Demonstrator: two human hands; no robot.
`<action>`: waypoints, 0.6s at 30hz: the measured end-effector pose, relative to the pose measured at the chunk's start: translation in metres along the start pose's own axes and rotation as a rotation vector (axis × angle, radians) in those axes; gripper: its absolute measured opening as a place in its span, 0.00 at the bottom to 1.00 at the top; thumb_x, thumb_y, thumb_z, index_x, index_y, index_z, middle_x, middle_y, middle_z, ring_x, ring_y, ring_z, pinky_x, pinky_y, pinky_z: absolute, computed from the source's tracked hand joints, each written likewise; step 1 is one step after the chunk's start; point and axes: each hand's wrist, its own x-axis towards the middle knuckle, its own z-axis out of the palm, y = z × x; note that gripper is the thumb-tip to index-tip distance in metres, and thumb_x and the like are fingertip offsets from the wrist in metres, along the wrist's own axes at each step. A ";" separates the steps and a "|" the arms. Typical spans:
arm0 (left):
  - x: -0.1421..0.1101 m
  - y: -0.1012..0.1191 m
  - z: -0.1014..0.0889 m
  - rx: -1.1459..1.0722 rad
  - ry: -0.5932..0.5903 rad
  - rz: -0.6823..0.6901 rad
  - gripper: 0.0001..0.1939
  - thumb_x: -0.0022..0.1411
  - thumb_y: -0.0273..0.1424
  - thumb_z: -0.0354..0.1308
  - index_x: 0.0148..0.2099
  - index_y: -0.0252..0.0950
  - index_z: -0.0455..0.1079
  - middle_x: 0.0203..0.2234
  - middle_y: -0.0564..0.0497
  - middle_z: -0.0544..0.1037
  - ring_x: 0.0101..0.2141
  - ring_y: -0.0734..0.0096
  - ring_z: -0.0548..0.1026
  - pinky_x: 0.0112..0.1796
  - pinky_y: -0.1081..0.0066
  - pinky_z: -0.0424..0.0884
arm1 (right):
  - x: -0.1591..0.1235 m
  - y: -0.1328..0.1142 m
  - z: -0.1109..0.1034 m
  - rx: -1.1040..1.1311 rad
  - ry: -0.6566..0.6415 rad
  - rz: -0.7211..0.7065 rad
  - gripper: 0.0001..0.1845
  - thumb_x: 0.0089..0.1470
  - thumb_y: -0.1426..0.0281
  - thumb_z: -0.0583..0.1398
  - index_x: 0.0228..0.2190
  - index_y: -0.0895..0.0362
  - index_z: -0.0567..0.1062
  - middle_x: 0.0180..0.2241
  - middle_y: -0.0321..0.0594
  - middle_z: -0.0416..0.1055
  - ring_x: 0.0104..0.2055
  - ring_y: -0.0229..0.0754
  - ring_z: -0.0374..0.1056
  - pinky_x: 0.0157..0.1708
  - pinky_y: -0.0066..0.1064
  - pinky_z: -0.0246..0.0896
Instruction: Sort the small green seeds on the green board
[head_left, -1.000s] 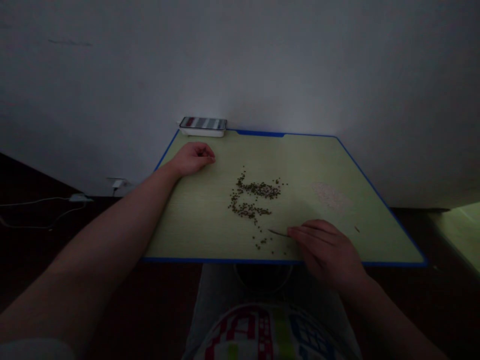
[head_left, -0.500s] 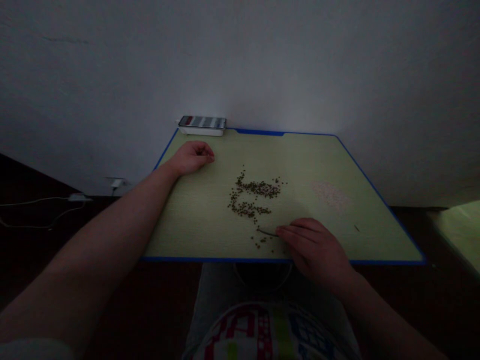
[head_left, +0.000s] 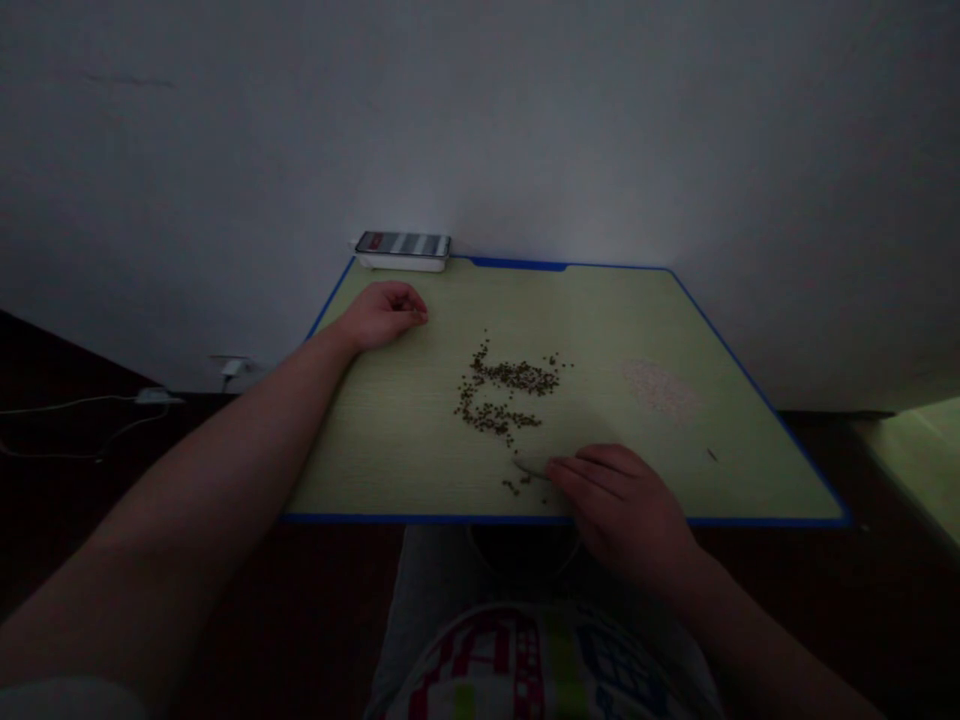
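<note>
My right hand (head_left: 626,505) is closed around a thin, slightly curved tool (head_left: 531,468), whose exact kind I cannot make out in the dim light. Its tip points left, among a few loose small dark seeds (head_left: 511,487) close to the table's front edge. Beyond the tip, many more dark seeds (head_left: 521,376) lie in two uneven bands joined on the left. My left hand (head_left: 386,312) rests at the far left of the table, its fingers loosely curled in and nothing visible in them.
The pale green folding table (head_left: 600,310) has a blue rim and stands against a wall. On its right lies a patch of pale grains (head_left: 661,388), with a small dark sliver (head_left: 712,454) nearer me. A phone (head_left: 403,244) lies on a white box (head_left: 405,263) at the back left.
My right hand has shifted slightly left and down with the tool. Some loose seeds near its tip are no longer where they were. My left hand has stayed put.
</note>
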 end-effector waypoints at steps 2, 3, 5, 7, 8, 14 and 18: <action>-0.001 0.001 0.000 0.005 0.000 -0.007 0.09 0.48 0.33 0.63 0.31 0.34 0.71 0.16 0.57 0.65 0.19 0.78 0.62 0.22 0.74 0.57 | -0.001 0.004 0.000 -0.022 0.006 0.009 0.14 0.59 0.79 0.54 0.42 0.62 0.79 0.38 0.43 0.82 0.37 0.47 0.72 0.39 0.39 0.70; -0.001 0.001 0.000 0.007 -0.002 -0.007 0.09 0.48 0.33 0.63 0.31 0.34 0.71 0.16 0.57 0.65 0.19 0.78 0.62 0.23 0.75 0.57 | -0.001 0.006 0.000 -0.029 0.005 0.010 0.14 0.59 0.79 0.54 0.41 0.63 0.79 0.38 0.43 0.82 0.37 0.47 0.72 0.39 0.39 0.70; -0.001 0.001 0.000 0.007 0.000 -0.003 0.09 0.49 0.33 0.63 0.31 0.34 0.70 0.17 0.57 0.65 0.19 0.78 0.62 0.23 0.75 0.57 | -0.001 0.009 0.000 -0.037 0.003 0.015 0.14 0.59 0.79 0.54 0.41 0.63 0.79 0.37 0.44 0.82 0.36 0.47 0.72 0.38 0.39 0.70; 0.000 0.000 0.000 0.014 0.003 0.005 0.09 0.48 0.33 0.63 0.31 0.34 0.71 0.17 0.57 0.65 0.20 0.78 0.62 0.23 0.74 0.57 | 0.000 0.010 0.000 -0.043 -0.003 0.021 0.14 0.59 0.78 0.54 0.41 0.63 0.79 0.37 0.45 0.82 0.36 0.47 0.72 0.38 0.39 0.70; 0.000 -0.001 0.000 0.019 0.003 0.009 0.09 0.48 0.33 0.63 0.31 0.34 0.71 0.17 0.57 0.65 0.20 0.78 0.62 0.23 0.74 0.57 | 0.000 0.010 0.000 -0.045 -0.006 0.023 0.15 0.59 0.78 0.54 0.41 0.63 0.79 0.37 0.45 0.82 0.36 0.47 0.73 0.38 0.39 0.70; -0.001 0.000 0.000 0.030 0.001 0.003 0.09 0.49 0.33 0.63 0.31 0.34 0.71 0.17 0.57 0.65 0.20 0.78 0.62 0.23 0.74 0.57 | 0.003 0.012 0.003 -0.025 -0.002 0.017 0.15 0.59 0.78 0.54 0.42 0.62 0.79 0.38 0.45 0.82 0.37 0.47 0.73 0.39 0.39 0.70; -0.002 0.002 0.000 0.017 -0.002 -0.002 0.09 0.48 0.33 0.63 0.31 0.34 0.71 0.17 0.57 0.65 0.20 0.78 0.62 0.23 0.74 0.57 | 0.003 0.013 0.003 0.002 -0.007 0.002 0.14 0.59 0.78 0.54 0.42 0.62 0.79 0.37 0.45 0.82 0.37 0.47 0.73 0.39 0.39 0.70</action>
